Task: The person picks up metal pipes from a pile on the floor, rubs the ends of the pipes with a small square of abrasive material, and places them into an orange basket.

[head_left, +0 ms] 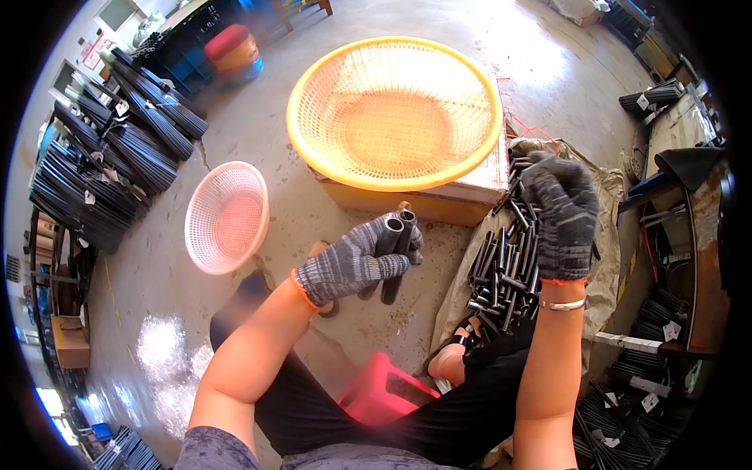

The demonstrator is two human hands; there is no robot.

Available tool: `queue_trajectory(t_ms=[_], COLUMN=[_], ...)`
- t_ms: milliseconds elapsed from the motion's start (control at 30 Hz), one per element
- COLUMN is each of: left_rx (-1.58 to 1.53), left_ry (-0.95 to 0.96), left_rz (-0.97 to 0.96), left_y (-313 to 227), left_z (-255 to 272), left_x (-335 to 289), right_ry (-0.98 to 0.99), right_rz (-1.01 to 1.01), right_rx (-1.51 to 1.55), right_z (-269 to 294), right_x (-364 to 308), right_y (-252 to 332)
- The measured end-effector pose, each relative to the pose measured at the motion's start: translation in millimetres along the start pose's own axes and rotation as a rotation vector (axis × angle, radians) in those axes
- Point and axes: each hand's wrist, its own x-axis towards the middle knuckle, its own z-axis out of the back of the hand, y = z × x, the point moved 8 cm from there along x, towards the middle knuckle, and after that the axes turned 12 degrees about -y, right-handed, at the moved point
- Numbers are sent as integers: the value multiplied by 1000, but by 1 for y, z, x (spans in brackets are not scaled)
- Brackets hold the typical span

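In a grey knit glove with an orange cuff, my left hand (352, 258) is wrapped round a pair of short black metal tubes (389, 243). Their open ends point up and away from me. My right hand (560, 211), gloved the same way and wearing a bracelet at the wrist, is raised above a heap of loose black tubes (505, 270) on a tan woven sheet (450, 313). Its fingers curl inward; whatever they hold, if anything, is hidden. Beyond my hands, a large yellow-orange plastic basket (395, 129) with nothing in it rests on a cardboard box (446, 204).
A small pink basket (227, 219) stands on the floor at left. Bundled long black rods (117, 149) line the left wall. A pink plastic stool (380, 392) shows between my legs. On the right are a rusty metal rack (714, 258) and more bundles.
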Motion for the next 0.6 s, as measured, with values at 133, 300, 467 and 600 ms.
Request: queue_trajectory(t_ms=[133, 300, 467, 600], left_rx=[-7, 282, 327, 381], left_ry=[19, -50, -43, 13], left_rz=[-5, -292, -233, -507], left_y=[-4, -15, -8, -34], left_z=[-1, 0, 0, -9], left_x=[-4, -6, -7, -11], right_ry=[510, 777, 756, 847], right_rz=[-75, 101, 69, 245], right_rx=[92, -117, -106, -46], right_z=[-54, -82, -81, -93], right_x=[-47, -84, -81, -93], right_y=[5, 8, -3, 9])
